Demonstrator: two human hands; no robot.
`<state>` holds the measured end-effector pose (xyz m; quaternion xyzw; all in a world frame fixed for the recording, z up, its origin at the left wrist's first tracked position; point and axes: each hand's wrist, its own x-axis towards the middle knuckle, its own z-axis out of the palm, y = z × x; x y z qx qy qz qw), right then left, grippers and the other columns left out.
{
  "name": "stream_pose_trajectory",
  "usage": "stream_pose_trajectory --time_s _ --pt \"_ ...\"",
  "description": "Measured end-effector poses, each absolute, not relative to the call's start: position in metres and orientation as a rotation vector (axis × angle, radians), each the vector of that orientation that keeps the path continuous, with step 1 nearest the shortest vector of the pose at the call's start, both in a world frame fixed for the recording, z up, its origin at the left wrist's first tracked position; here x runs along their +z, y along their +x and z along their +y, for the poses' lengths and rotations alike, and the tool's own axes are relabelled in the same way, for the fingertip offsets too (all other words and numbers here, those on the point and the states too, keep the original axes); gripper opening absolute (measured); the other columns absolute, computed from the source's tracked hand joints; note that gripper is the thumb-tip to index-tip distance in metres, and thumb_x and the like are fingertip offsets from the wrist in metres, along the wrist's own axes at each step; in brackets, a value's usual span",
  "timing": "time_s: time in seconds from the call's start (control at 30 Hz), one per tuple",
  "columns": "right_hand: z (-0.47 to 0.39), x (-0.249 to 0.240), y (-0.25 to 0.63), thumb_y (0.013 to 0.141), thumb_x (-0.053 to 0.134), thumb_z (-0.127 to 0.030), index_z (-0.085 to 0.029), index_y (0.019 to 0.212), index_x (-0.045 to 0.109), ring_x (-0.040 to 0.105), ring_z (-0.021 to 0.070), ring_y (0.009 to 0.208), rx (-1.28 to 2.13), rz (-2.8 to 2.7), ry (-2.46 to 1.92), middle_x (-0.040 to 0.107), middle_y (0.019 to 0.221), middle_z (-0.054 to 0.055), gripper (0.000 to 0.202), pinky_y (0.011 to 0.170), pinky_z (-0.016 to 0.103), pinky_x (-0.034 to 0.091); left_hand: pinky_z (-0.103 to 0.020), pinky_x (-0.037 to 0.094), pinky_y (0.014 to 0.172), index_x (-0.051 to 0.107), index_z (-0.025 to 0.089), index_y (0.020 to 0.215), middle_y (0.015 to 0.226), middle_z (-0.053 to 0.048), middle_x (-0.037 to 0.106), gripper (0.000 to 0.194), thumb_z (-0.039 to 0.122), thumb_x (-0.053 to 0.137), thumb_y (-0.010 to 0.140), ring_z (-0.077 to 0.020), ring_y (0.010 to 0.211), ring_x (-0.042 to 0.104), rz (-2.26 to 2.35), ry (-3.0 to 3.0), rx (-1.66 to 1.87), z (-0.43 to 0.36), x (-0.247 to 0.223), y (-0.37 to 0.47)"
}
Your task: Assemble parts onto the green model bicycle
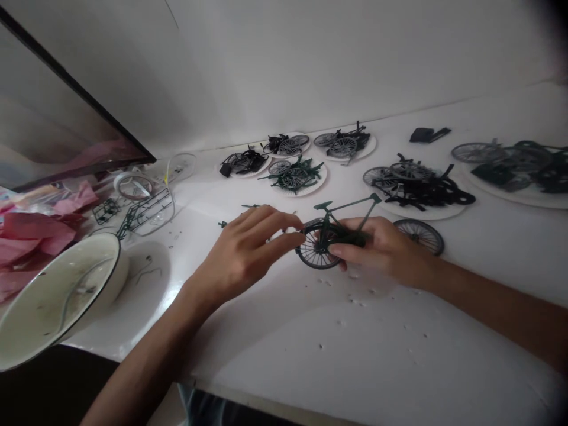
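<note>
A small green model bicycle (349, 208) with a saddle and one grey-spoked rear wheel (318, 251) is held just above the white table. My right hand (377, 245) grips its frame, thumb across the near side and the other fingers behind. At the wheel's left edge, my left hand (248, 245) pinches the back of the bicycle between thumb and forefinger. A loose spoked wheel (419, 235) lies on the table beyond my right wrist. Small green parts (224, 224) lie partly hidden behind my left hand.
Several white plates, such as one plate (317, 184), hold bicycle parts along the wall. Black pieces (428, 135) lie at the back right. On the left are an enamel basin (84, 266), a tape roll (133, 186), wire parts (148, 210) and pink paper (38, 234). Tiny scraps dot the tabletop.
</note>
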<state>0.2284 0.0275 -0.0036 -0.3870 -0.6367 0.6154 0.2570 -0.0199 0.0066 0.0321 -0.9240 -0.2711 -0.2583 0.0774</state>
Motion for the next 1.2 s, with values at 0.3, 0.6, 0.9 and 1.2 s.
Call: stream_pose_trajectory --time_s 0.3,0.6,0.9,1.2 --pt "0.033 0.004 0.231 0.084 0.071 -0.03 -0.016 0.084 0.065 0.056 0.0101 0.061 2.107 -1.696 -0.973 0.062 0.074 0.0 0.016 0.056 0.023 0.046 -0.035 0.05 0.074 0.061 0.013 0.103 0.104 -0.009 0.071 0.012 0.009 0.05 0.097 -0.0195 0.09 0.063 -0.66 -2.872 -0.49 -0.006 0.041 -0.011" --pt "0.037 0.008 0.229 0.084 0.068 -0.026 -0.015 0.081 0.067 0.053 0.0084 0.059 2.132 -1.738 -0.946 0.06 0.072 -0.002 0.011 0.055 0.02 0.045 -0.034 0.048 0.073 0.06 0.013 0.103 0.101 -0.008 0.07 0.012 0.009 0.05 0.097 -0.0184 0.088 0.061 -0.671 -2.938 -0.471 -0.005 0.033 -0.011" --pt "0.034 0.004 0.231 0.08 0.07 -0.029 -0.018 0.081 0.07 0.052 0.011 0.057 2.106 -1.679 -0.971 0.061 0.07 0.0 0.011 0.051 0.023 0.043 -0.032 0.046 0.073 0.059 0.016 0.106 0.106 -0.007 0.068 0.014 0.01 0.05 0.097 -0.0165 0.087 0.059 -0.759 -2.931 -0.507 -0.004 0.027 -0.009" --pt "0.035 0.005 0.23 0.075 0.075 -0.027 -0.018 0.074 0.068 0.052 0.0103 0.054 2.14 -1.561 -1.02 0.063 0.067 -0.001 0.012 0.05 0.023 0.043 -0.031 0.044 0.071 0.059 0.018 0.094 0.089 -0.004 0.065 0.004 0.023 0.059 0.094 -0.0151 0.08 0.059 -0.833 -2.899 -0.595 -0.004 0.03 -0.013"
